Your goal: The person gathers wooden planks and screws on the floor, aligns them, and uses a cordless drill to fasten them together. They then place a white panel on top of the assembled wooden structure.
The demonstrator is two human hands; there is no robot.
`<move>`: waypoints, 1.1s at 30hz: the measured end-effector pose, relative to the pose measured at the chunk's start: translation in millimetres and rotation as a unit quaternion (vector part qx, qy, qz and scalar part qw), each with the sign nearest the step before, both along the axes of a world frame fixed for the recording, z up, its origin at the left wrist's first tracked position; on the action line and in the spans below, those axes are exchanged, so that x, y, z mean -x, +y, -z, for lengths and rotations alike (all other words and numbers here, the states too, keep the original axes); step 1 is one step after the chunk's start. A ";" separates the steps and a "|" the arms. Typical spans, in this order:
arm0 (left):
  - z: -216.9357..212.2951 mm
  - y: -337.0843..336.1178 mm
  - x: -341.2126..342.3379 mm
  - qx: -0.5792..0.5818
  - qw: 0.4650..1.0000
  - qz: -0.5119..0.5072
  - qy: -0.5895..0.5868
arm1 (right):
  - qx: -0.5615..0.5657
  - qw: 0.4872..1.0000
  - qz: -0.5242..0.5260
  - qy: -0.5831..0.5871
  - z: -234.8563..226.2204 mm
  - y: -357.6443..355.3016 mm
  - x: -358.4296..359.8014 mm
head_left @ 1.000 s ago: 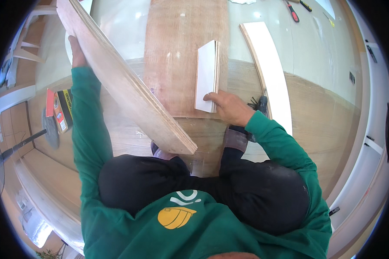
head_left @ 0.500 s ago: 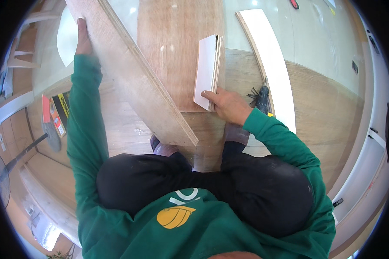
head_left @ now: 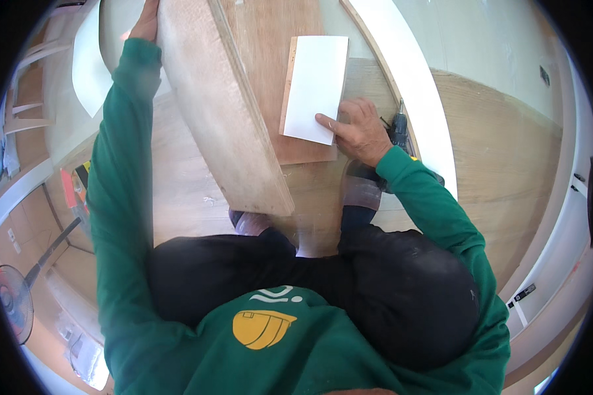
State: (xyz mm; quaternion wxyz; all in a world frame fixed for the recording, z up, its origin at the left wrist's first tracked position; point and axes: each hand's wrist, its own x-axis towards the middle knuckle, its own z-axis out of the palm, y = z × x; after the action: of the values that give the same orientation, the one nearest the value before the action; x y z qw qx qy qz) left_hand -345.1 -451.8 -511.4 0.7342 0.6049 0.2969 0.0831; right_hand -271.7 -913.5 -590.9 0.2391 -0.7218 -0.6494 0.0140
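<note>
My left hand [head_left: 146, 25] grips the far left edge of a long plywood board [head_left: 211, 99], which slants from the top of the view toward my feet. Its fingers are partly hidden at the board's edge. My right hand [head_left: 362, 128] pinches the lower right edge of a short white-faced board [head_left: 317, 89], thumb lying on the white face and fingers underneath. This board is tilted above a reddish-brown wooden panel [head_left: 303, 150], with a bare wood edge along its left side.
A curved white panel [head_left: 422, 92] lies on the right, a dark cordless drill [head_left: 400, 128] against its inner edge. To the far left stand a fan [head_left: 14, 303] and a yellow-and-black box [head_left: 82, 174]. A white curved piece [head_left: 89, 72] is at upper left.
The short board has turned so its white face shows broadly, and has shifted slightly up. The long board has swung steeper, its near end shifting slightly left. My right fingers have curled in.
</note>
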 end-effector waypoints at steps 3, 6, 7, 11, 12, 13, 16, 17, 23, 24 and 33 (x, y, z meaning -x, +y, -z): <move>3.3 -10.7 -7.6 -0.023 0.998 -0.029 0.042 | -0.025 0.995 -0.007 0.092 -14.0 11.9 7.4; -1.4 -14.9 -29.0 -0.047 0.995 -0.059 0.060 | 0.013 0.996 -0.045 0.078 -12.2 13.2 10.7; 4.8 -8.2 -26.4 -0.055 0.995 -0.035 0.081 | 0.017 0.994 -0.069 0.086 -7.3 11.9 10.4; 17.1 -25.2 -6.4 -0.207 0.965 -0.090 0.133 | 0.059 0.995 -0.018 0.079 8.4 -2.1 1.9; 12.3 -31.5 -5.3 -0.153 0.979 -0.090 0.100 | 0.044 0.993 0.016 0.112 6.8 -2.5 1.2; 7.2 -36.3 -0.5 -0.097 0.988 -0.092 0.071 | 0.028 0.987 0.047 0.149 4.4 -4.3 5.3; -6.2 -62.9 11.6 -0.004 0.987 -0.156 0.050 | 0.173 0.638 0.193 0.725 -53.5 13.9 36.6; -1.7 -65.4 13.6 -0.020 0.984 -0.168 0.049 | 0.167 0.573 0.077 0.799 -56.9 11.2 47.7; 4.0 -77.0 21.7 0.034 0.978 -0.204 -0.037 | 0.082 0.810 -0.003 0.581 -83.6 21.7 70.5; 1.6 -79.2 21.8 0.049 0.975 -0.210 -0.047 | 0.097 0.810 0.013 0.579 -92.2 24.2 65.7; 2.7 -85.8 82.1 0.263 0.939 -0.219 -0.018 | 0.066 0.972 -0.006 0.223 -116.5 29.2 -18.2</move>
State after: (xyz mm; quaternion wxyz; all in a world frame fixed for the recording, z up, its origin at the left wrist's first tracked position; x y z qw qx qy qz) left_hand -427.3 -537.6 -514.1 0.8363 0.3083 0.4196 0.1714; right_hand -253.6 -884.3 -474.4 0.3299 -0.7106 -0.5815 0.2192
